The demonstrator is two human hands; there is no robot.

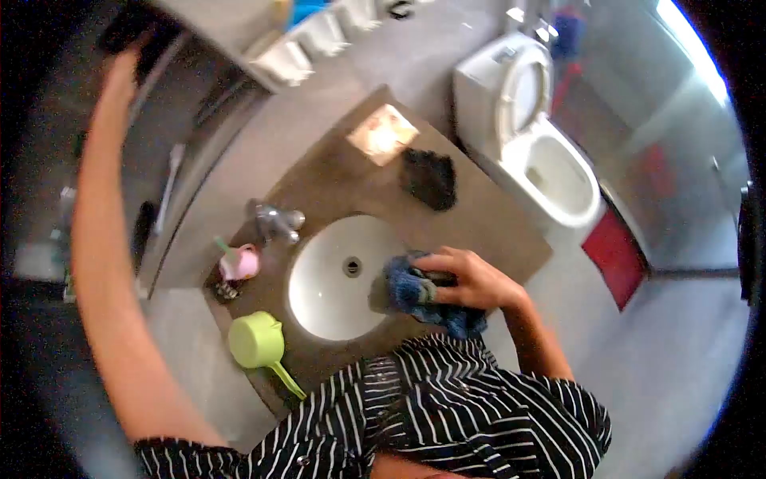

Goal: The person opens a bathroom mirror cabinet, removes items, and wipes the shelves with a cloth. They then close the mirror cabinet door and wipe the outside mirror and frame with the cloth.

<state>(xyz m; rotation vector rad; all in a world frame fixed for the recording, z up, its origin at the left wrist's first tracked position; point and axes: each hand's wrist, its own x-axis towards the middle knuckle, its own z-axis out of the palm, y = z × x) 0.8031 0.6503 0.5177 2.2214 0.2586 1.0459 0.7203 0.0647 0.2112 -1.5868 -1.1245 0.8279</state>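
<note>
My right hand (475,279) is closed around a bunched blue cloth (411,287) over the right rim of the white sink (319,299). Part of the cloth hangs down beside my striped shirt. My left arm stretches far up along the left side. At its end, my left hand (128,68) is by the dark upper edge of a mirror-like panel (171,88); its fingers are lost in shadow and blur, so I cannot see whether they hold anything. Behind the sink stands a metal faucet (275,222).
On the brown counter (495,231) lie a black cloth-like item (429,177) and a shiny flat packet (383,134). A green dipper (257,342) and a pink cup (238,263) sit left of the sink. Beyond are a toilet (550,172) and a red mat (616,259).
</note>
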